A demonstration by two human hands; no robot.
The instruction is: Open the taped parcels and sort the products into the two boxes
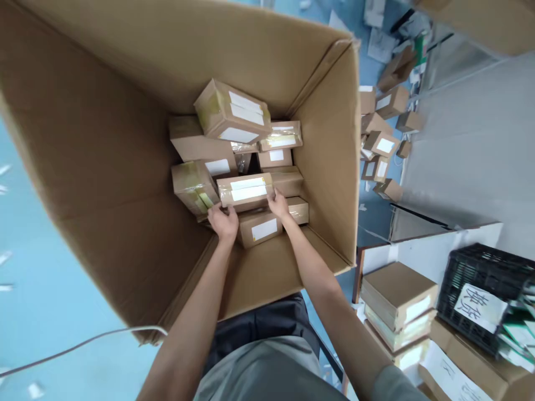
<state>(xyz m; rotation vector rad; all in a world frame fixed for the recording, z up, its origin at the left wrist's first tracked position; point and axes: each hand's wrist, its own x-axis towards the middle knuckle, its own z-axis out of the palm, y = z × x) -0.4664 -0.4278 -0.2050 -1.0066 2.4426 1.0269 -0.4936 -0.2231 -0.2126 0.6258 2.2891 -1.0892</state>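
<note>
Deep inside a large open carton (330,161), a small cardboard box (246,191) with a white label on top lies between my two hands. My left hand (223,221) grips it at the near left corner, fingers partly hidden. Closed round its right end is my right hand (278,204). A taped box (194,186) stands just left of it, and a labelled box (261,228) lies below it, close to both wrists. Farther in, a larger taped box (234,111) rests tilted on top of other small boxes.
Several small boxes (381,143) lie on the blue floor to the right, along a grey wall. Stacked cartons (399,295) and a black plastic crate (480,289) stand at the lower right. A thin cable (83,341) runs to the carton's near left corner.
</note>
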